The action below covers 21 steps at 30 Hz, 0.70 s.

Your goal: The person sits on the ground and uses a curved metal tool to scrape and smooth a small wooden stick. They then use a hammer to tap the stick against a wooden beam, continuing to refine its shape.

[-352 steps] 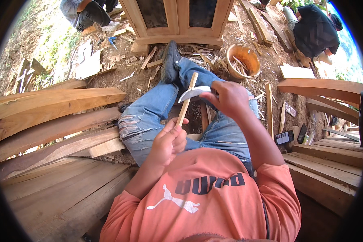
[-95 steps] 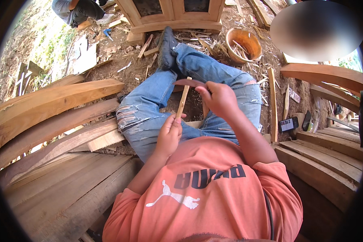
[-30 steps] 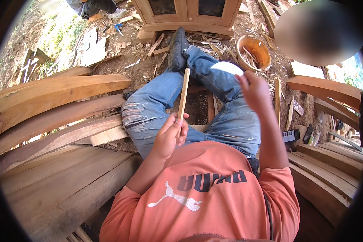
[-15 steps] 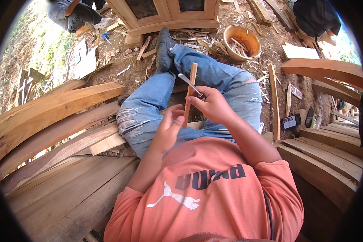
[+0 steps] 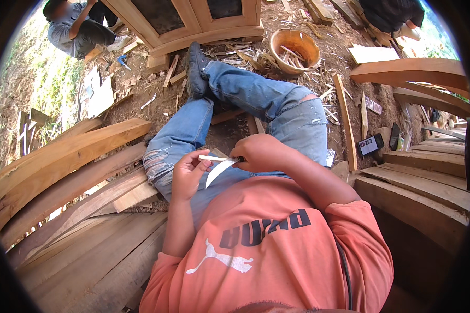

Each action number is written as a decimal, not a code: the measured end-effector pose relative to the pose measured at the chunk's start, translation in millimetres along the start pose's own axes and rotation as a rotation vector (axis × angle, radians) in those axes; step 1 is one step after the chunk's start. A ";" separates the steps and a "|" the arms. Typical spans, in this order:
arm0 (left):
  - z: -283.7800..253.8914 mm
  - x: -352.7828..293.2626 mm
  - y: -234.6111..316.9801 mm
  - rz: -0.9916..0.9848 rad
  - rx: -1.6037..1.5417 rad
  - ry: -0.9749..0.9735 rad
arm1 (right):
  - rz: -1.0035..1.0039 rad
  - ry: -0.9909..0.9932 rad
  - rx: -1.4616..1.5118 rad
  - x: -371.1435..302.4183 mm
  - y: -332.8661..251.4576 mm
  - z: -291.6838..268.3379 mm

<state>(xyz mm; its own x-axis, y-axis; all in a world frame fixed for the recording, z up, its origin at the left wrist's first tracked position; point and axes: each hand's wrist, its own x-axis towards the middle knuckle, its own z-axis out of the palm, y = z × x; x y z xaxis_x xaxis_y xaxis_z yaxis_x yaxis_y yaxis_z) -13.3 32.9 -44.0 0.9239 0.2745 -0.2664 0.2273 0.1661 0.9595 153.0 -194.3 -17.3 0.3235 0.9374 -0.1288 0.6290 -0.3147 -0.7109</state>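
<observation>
I sit on curved planks with my jeans-clad legs stretched out over the dirt. My left hand (image 5: 189,173) pinches a thin, pale wooden stick (image 5: 212,158) that lies level in front of my chest. My right hand (image 5: 261,152) is closed on the handle of a knife whose broad pale blade (image 5: 218,171) slants down toward my left hand, just under the stick. The knife's handle is hidden inside my fist.
Curved wooden planks (image 5: 62,167) stack on my left, more planks (image 5: 428,177) on my right. An orange basin (image 5: 296,48) with sticks stands ahead amid shavings. A wooden cabinet (image 5: 193,21) stands beyond my feet. Two other people (image 5: 78,26) crouch at the far edges. A phone (image 5: 372,145) lies on the ground.
The stick stood upright half a second ago; now it lies level and lower, near my lap. My right hand has come down with the knife, the blade now pointing left under the stick.
</observation>
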 end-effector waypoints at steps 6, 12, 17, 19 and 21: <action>-4.1 -1.1 1.5 0.042 0.103 0.188 | 0.234 0.392 -0.039 -10.7 5.7 -9.6; -15.6 23.9 -15.6 0.076 0.262 0.151 | 0.193 0.434 -0.310 -14.0 -85.9 -90.7; 23.9 14.8 -30.9 0.074 0.191 0.045 | -0.309 0.128 -0.587 8.0 -230.9 -115.0; 10.9 -13.1 -21.5 0.106 0.161 0.067 | -0.408 0.045 -0.599 17.6 -242.7 -111.4; 19.3 -33.0 -5.1 0.152 0.119 -0.027 | -0.387 0.026 -0.612 3.0 -243.3 -107.8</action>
<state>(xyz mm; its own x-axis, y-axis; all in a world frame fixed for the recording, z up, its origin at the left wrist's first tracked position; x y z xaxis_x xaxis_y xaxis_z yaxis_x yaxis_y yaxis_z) -39.0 4.7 -38.4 0.9578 0.2626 -0.1169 0.1181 0.0115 0.9929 77.2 -131.0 229.8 0.0090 0.9971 0.0757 0.9824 0.0053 -0.1869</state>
